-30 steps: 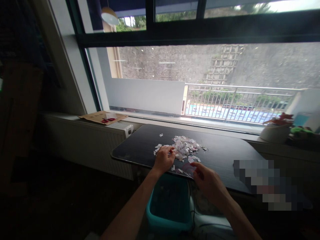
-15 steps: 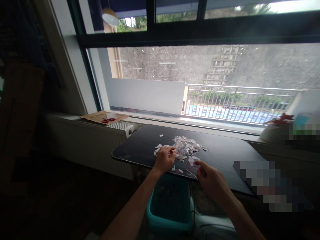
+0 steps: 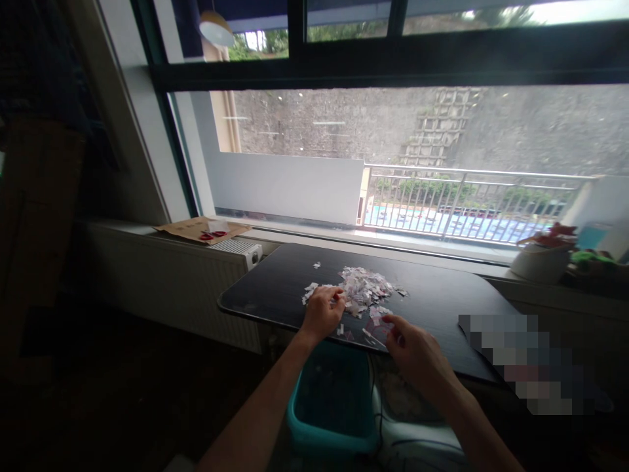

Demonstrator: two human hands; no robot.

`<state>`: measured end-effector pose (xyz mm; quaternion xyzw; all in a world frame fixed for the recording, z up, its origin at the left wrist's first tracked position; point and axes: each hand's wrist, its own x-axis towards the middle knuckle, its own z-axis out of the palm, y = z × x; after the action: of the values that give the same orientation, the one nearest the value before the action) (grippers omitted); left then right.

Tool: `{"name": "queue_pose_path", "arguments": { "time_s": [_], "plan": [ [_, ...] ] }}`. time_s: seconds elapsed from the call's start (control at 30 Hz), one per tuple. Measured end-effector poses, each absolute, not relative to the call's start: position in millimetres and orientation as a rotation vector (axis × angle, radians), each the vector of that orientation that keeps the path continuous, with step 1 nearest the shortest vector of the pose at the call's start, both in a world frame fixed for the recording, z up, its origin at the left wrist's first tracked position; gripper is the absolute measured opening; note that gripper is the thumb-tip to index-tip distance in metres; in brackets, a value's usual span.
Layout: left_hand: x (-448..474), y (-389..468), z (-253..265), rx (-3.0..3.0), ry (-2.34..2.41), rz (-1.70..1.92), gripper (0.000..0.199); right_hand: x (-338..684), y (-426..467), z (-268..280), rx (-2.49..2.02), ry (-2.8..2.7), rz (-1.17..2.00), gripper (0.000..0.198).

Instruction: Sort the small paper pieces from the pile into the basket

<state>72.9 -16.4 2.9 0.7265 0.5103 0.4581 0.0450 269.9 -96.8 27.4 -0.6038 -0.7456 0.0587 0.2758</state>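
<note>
A heap of small white paper scraps [image 3: 366,288], some with pinkish tints, lies on the dark table [image 3: 432,308]. My left hand [image 3: 324,313] rests against the heap's left side with its fingers curled in. Whatever its fingertips hold, if anything, is hidden. At the near right of the heap, my right hand [image 3: 415,347] has its index finger and thumb bent together. Next to those fingertips is a thin, see-through piece with pink marks [image 3: 377,326]; I cannot tell whether they grip it. A few loose scraps [image 3: 341,330] lie near the front edge.
Below the table's front edge stands a teal plastic bin [image 3: 334,436]. Red-handled scissors [image 3: 213,235] lie on brown paper [image 3: 181,229] above the radiator [image 3: 196,288]. A white pot [image 3: 540,261] sits on the right sill. A blurred-out object [image 3: 531,360] covers the table's right end.
Both hands keep almost the same place. Near the front edge, a loose white scrap between the hands no longer looks white, and the small pieces by my right fingertips have shifted slightly.
</note>
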Motion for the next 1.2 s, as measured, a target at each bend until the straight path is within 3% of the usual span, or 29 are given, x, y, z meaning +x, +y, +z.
{"name": "queue_pose_path", "arguments": {
  "time_s": [0.43,0.87,1.2],
  "plan": [
    [73,-17,2,2.216,1.557,1.406,0.021,234,-86,36,-1.366,-2.125,0.243,0.036],
    [72,-16,3,2.188,1.555,1.387,0.021,267,-92,36,-1.683,-2.004,0.038,0.036],
    [69,-15,2,2.008,1.476,1.479,0.031,244,-104,22,-1.309,-2.173,0.180,0.035]
  ]
}}
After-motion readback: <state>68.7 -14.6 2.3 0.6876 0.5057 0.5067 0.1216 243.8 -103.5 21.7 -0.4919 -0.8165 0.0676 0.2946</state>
